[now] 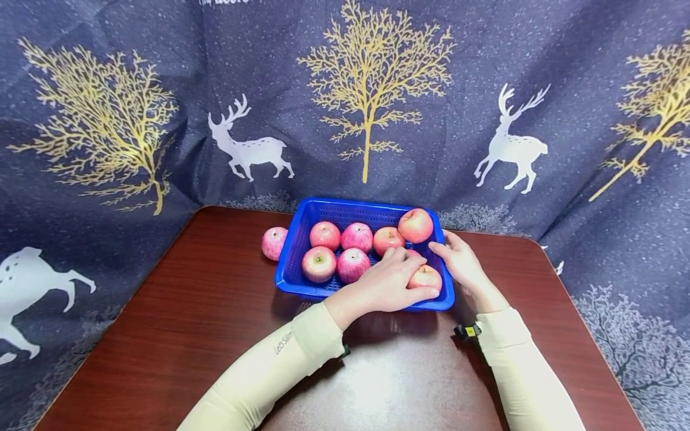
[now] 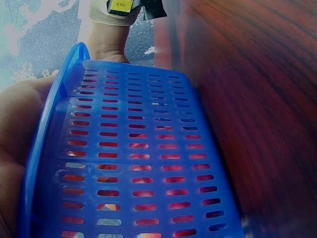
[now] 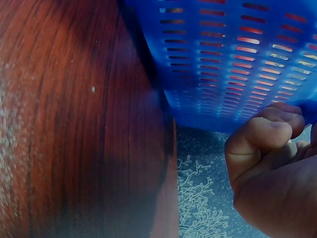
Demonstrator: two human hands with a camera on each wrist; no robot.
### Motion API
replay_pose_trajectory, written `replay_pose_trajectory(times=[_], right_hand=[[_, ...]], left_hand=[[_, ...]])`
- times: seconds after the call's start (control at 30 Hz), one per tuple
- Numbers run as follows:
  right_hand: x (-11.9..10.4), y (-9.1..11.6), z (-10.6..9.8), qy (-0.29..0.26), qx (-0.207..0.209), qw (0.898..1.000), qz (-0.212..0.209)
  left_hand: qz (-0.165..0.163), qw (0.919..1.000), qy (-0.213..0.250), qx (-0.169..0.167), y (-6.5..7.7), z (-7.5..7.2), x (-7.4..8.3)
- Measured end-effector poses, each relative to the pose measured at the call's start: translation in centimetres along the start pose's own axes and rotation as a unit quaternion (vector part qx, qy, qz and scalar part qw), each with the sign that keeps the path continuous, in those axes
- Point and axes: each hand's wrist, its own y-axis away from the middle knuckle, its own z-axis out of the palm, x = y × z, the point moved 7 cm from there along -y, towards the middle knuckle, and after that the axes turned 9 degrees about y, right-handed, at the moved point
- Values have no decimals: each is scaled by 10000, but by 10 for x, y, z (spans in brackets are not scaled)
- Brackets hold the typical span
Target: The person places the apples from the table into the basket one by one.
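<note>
A blue plastic basket [image 1: 366, 206] with slotted walls holds several red and pink apples [image 1: 319, 264]. My left hand [image 1: 385, 281] reaches over the front rim, thumb and fingers spread around an apple [image 1: 426, 279] in the front right corner. Part of another apple shows under its fingertips. At the right end, my right hand [image 1: 468, 266] grips the basket's rim, its thumb over the top. From the right wrist view, the fingers of the right hand [image 3: 277, 163] are bent beside the slotted wall. In the left wrist view, the basket's front wall [image 2: 133, 148] hides the apples' upper parts.
One pink apple [image 1: 274, 243] lies on the brown wooden table [image 1: 178, 311], against the basket's left end. A larger apple [image 1: 415, 225] sits high in the back right corner. Behind the table hangs a dark cloth [image 1: 318, 149] printed with deer and trees.
</note>
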Motion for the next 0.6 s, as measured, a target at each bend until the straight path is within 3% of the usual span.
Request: replay_pose_trajectory(times=[0.17, 0.6], right_hand=[[23, -10, -2, 16, 129, 9999, 31], [22, -11, -2, -41, 123, 9999, 17]], left_hand=[[54, 10000, -16, 14, 0, 1, -1], [-48, 9995, 247, -187, 3, -8, -4]])
